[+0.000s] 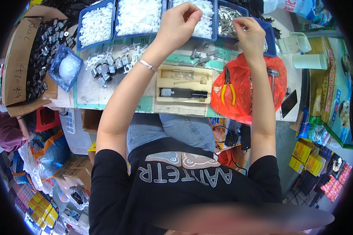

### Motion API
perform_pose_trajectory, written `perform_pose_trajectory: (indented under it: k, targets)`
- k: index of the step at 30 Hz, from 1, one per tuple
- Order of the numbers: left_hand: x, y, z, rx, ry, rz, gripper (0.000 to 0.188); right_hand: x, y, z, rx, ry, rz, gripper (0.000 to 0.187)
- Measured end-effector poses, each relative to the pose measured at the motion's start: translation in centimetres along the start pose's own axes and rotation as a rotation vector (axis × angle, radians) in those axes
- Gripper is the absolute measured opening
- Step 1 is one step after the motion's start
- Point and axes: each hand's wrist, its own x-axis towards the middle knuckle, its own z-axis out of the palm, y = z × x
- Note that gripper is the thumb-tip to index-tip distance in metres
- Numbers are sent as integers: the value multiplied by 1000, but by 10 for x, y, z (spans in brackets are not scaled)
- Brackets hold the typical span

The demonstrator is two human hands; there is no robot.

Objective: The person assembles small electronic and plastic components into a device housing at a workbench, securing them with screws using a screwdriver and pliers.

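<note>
My left hand [181, 24] is raised over a blue bin of white plastic parts [203, 17], its fingers curled against the thumb; anything in them is too small to make out. At the bin of thin metal parts [226, 20], my right hand [250, 37] has its fingertips pinched, with a small shiny bit at them that I cannot name. Between my forearms lies a cream holder [161, 80]. A black and silver cylindrical piece [180, 93] rests in its front slot. Clear pieces [184, 74] lie in its rear recess.
Yellow-handled pliers [228, 90] and a small hammer [273, 73] lie on a red plastic bag [219, 103] at right. Silver motor-like pieces [106, 68] are heaped at left, near a small blue tray [55, 70] and a carton [17, 66]. A pale green cup [310, 61] stands far right.
</note>
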Motion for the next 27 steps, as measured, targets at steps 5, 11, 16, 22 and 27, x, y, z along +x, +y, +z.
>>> perform_pose_trajectory:
  k: [5,11,16,22,27]
  targets:
    - [-39,32,-7,-905,94,-496,13,-2,4,-1,24,2,76,11]
    - [-65,33,-15,-1430,170,-632,16,-4,-2,-4,51,9,118,11]
    - [-85,28,-10,-1800,120,-712,19,-33,-81,-13,841,-50,319,6]
    - [-105,54,0,-1716,-34,-834,18,-68,-126,-8,867,49,121,17]
    - [-113,60,2,-1658,-10,-794,18,-72,-131,-12,684,58,12,19]
